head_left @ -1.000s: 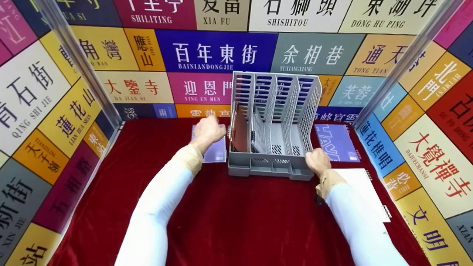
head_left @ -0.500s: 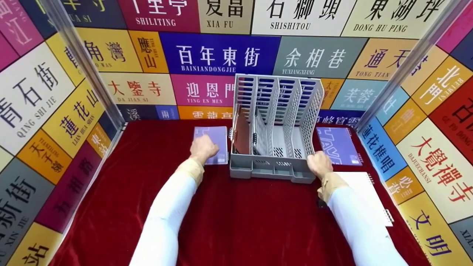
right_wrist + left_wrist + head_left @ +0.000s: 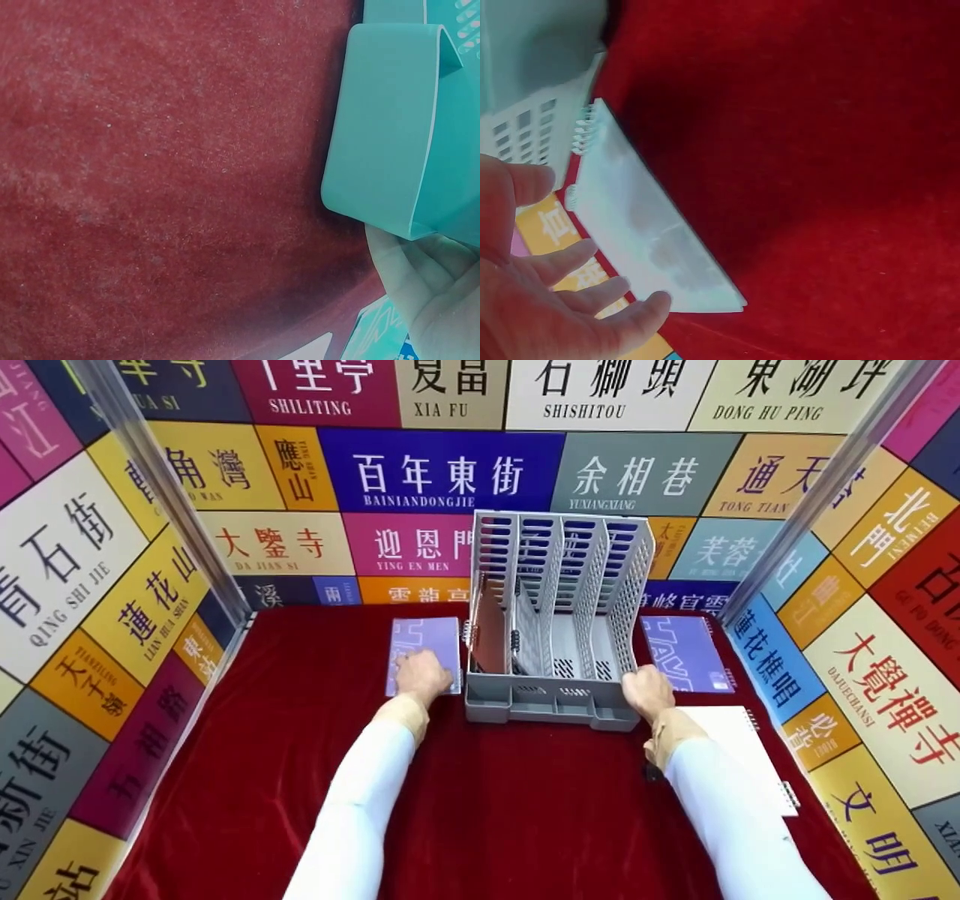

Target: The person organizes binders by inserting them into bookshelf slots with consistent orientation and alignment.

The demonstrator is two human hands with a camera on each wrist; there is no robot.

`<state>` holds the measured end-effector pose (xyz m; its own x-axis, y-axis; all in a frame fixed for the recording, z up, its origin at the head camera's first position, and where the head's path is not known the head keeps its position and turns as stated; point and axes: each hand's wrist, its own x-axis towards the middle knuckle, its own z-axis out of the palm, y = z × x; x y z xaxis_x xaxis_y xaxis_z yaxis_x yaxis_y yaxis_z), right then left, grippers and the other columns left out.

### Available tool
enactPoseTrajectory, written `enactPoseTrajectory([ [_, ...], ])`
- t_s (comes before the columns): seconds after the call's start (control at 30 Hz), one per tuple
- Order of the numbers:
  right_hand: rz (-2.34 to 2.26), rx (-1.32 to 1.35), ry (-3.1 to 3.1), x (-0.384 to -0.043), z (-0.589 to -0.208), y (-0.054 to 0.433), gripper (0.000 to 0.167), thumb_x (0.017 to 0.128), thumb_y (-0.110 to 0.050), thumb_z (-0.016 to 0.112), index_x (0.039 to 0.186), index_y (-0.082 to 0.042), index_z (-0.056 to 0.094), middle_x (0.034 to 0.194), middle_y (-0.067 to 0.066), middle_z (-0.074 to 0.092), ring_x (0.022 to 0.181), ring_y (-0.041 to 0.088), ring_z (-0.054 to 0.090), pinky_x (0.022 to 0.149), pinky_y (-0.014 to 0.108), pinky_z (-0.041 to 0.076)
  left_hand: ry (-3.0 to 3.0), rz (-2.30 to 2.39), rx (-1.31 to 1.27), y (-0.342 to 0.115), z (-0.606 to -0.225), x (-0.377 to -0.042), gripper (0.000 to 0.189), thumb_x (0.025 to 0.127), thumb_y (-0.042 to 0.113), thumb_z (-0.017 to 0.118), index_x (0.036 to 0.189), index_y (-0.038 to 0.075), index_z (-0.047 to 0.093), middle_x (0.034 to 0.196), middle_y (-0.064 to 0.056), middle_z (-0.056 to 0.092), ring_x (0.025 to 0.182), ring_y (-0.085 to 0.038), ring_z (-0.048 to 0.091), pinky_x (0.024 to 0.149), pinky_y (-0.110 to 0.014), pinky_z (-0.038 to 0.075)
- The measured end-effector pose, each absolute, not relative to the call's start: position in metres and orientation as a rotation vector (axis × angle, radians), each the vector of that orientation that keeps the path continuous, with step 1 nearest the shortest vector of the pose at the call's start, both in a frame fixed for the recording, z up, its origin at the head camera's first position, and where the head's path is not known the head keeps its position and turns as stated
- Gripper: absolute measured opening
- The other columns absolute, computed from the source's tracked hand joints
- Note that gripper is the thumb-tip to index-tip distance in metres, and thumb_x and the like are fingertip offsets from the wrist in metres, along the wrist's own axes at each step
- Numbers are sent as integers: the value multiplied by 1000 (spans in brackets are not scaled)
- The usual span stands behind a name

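Observation:
A grey file rack (image 3: 570, 637) with tall perforated dividers stands against the back wall. My right hand (image 3: 647, 690) holds its front right corner; in the right wrist view the rack's front corner (image 3: 382, 127) partly hides the fingers. Left of the rack, a purple spiral notebook (image 3: 427, 634) lies flat on the red cloth. Over its lower part is my left hand (image 3: 422, 675). The left wrist view shows that hand's fingers (image 3: 645, 315) spread and loosely bent beside the notebook (image 3: 645, 225), with nothing held between them. Whether they touch it I cannot tell.
A brown notebook (image 3: 491, 630) and a dark-bound one (image 3: 526, 630) stand in the rack's left slots. To the right lie another purple notebook (image 3: 686, 652) and a white spiral pad (image 3: 731, 742). Printed panels (image 3: 442, 469) wall the red-covered table (image 3: 510, 810).
My left hand has come down and toward me, from beside the rack's left side, over the lower part of the purple notebook. The right hand stays at the rack's corner.

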<state>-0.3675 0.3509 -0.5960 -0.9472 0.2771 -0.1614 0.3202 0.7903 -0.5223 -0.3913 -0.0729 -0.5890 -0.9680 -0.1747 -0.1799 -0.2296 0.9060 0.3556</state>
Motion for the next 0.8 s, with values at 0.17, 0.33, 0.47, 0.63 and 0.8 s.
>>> enactPoseTrajectory([
  [0.17,-868,473,2908,-374,-605,358,49,95,-26,47,120,6,74,139,36,70,135,59,64,108,67,56,2958,500,-307,-66,-603,-390,61,103,42,70,145,-2,67,156,-33,59,150,-52,53,116,-62,58],
  [0.33,-881,477,2889,-368,-600,353,51,98,-25,44,125,8,72,144,37,68,138,58,64,115,68,54,2983,501,-304,-57,-618,-392,67,104,50,72,143,-4,67,150,-34,62,143,-51,56,109,-61,60],
  [0.47,-868,469,2896,-365,-599,349,52,99,-24,42,128,9,71,144,37,68,137,57,65,115,68,54,2999,480,-324,-52,-625,-392,72,104,56,72,141,-6,69,146,-33,65,138,-49,60,103,-60,64],
  [0.63,-858,473,2886,-367,-598,349,55,100,-25,40,133,8,69,146,36,67,138,56,64,116,68,53,3012,471,-363,-50,-626,-392,74,100,59,76,136,-5,72,139,-29,71,131,-44,66,95,-57,67],
  [0.8,-862,494,2880,-368,-601,351,56,100,-25,40,136,7,68,148,36,66,139,56,63,117,68,53,2956,549,-397,-51,-625,-398,74,95,59,82,135,-2,75,140,-27,73,130,-43,69,98,-56,67],
])
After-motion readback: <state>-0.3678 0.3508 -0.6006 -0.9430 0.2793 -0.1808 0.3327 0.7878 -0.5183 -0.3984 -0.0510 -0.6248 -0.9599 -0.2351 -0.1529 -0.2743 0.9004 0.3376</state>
